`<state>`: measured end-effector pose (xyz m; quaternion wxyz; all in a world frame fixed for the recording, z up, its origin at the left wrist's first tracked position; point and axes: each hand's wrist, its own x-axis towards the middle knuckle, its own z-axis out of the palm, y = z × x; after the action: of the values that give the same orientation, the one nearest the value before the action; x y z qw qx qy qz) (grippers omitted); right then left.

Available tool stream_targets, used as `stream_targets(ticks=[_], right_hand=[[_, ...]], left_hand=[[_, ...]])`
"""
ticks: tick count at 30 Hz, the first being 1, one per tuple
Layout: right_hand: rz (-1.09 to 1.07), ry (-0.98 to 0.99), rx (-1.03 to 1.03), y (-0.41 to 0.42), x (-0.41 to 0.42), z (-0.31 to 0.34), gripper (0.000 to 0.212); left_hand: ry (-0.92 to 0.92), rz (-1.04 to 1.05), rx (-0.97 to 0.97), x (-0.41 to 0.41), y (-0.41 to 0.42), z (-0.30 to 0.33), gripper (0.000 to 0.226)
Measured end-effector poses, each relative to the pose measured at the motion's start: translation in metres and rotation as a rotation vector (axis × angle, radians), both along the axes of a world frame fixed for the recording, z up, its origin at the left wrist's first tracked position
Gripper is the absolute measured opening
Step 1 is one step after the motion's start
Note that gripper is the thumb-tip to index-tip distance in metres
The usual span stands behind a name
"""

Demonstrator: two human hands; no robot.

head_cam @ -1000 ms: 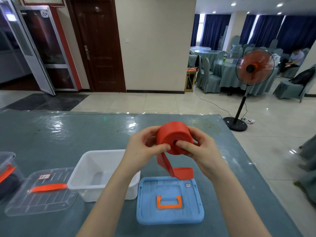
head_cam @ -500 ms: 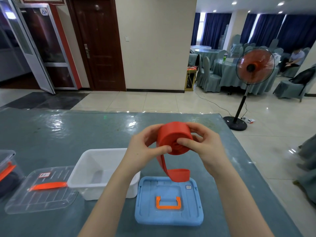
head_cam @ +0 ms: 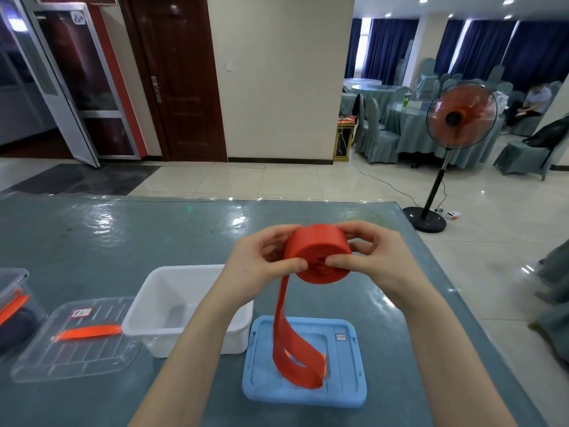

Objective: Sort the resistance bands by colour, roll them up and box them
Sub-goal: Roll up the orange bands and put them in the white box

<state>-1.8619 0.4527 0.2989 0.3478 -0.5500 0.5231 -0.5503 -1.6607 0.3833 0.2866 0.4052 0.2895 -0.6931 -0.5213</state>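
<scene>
Red band [head_cam: 318, 254], mostly rolled, is pinched closed between left hand [head_cam: 261, 261] at nine o'clock and right hand [head_cam: 375, 260] at three, probably keeping it tight; its tail [head_cam: 295, 349] dangles.

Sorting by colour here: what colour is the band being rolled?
Red, the resistance band held by both hands, clearest in the head view.

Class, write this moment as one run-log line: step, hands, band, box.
step: rolling | hands: left hand and right hand grip red band | tail: loose loop over blue lid | white box: empty
</scene>
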Motion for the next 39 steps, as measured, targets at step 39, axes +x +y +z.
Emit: stream_targets(ticks=[39], right_hand=[[0.025, -0.311, 0.033, -0.002, 0.026, -0.025, 0.049]], left_hand=[[0.092, 0.054, 0.112, 0.006, 0.014, -0.014, 0.045]])
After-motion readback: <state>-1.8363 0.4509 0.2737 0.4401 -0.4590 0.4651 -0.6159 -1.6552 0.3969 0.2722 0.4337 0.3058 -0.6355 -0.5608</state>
